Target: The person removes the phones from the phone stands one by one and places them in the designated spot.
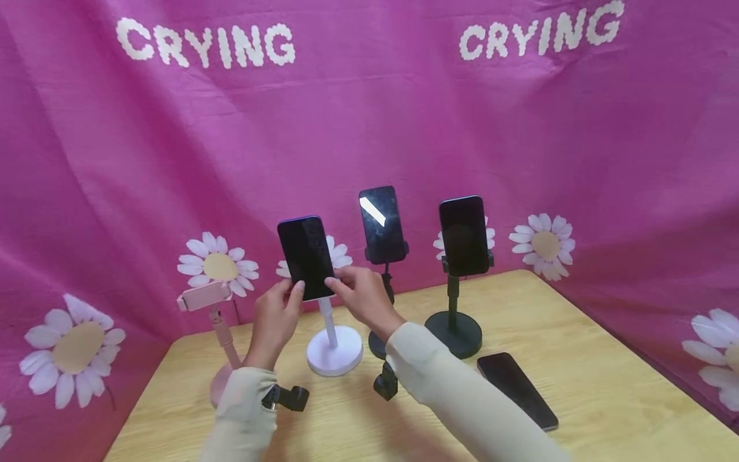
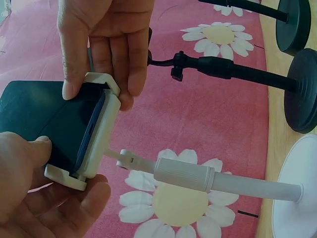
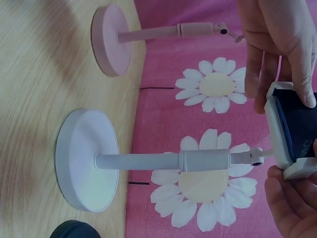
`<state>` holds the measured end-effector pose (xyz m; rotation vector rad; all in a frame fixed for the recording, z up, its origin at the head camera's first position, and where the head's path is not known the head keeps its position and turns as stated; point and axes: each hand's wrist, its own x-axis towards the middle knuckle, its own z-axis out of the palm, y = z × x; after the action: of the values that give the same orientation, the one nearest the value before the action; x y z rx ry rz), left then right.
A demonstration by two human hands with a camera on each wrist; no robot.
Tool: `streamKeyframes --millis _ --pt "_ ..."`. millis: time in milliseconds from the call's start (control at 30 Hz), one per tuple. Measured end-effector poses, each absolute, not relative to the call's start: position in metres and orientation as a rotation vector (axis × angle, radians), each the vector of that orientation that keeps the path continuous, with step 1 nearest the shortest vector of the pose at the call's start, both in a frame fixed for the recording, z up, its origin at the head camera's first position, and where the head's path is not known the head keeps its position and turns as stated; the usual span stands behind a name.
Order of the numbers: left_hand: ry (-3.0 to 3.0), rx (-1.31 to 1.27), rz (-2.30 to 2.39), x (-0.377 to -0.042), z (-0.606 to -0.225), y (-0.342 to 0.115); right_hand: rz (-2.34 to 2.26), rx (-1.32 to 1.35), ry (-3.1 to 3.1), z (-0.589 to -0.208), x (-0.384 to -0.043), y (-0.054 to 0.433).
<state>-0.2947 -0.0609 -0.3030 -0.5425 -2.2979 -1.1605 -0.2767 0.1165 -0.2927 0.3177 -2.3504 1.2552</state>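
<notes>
On a clock face centred on the first phone [image 1: 305, 258], seen from the head, the left hand [image 1: 274, 321] is at seven o'clock and the right hand [image 1: 366, 298] at four. That phone sits in the clamp [image 2: 100, 136] of the first stand [image 1: 327, 321], whose base is between five and six. The left stand [image 3: 153, 34] has its head past eight. The middle stand [image 2: 215, 67] holds a second phone [image 1: 383, 224] past two; the right stand [image 1: 453, 298] holds a third phone [image 1: 464, 236] near three. A fourth phone [image 1: 517, 390] lies on the table [image 1: 519, 308] at four, with the cloth [image 1: 369, 128] behind towards twelve.
</notes>
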Motion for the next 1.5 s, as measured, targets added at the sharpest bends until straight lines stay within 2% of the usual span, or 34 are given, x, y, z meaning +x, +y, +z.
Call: streamKeyframes --millis 200,500,933,1500 --pt "-2.225 -0.424 -1.028 -0.294 -0.303 -0.069 1.268 0.357 -2.378 -0.293 -0.281 0.101" --pt "-2.199 -0.520 -1.040 -0.300 -0.313 -0.046 1.138 0.311 -2.426 -0.297 -0.275 0.123" --pt "-2.165 -0.552 -0.947 -0.296 -0.309 -0.050 1.108 0.403 -2.423 -0.295 -0.275 0.124" --pt "-2.235 -0.590 -0.961 -0.281 -0.304 -0.049 1.171 0.440 -2.430 -0.293 -0.256 0.129"
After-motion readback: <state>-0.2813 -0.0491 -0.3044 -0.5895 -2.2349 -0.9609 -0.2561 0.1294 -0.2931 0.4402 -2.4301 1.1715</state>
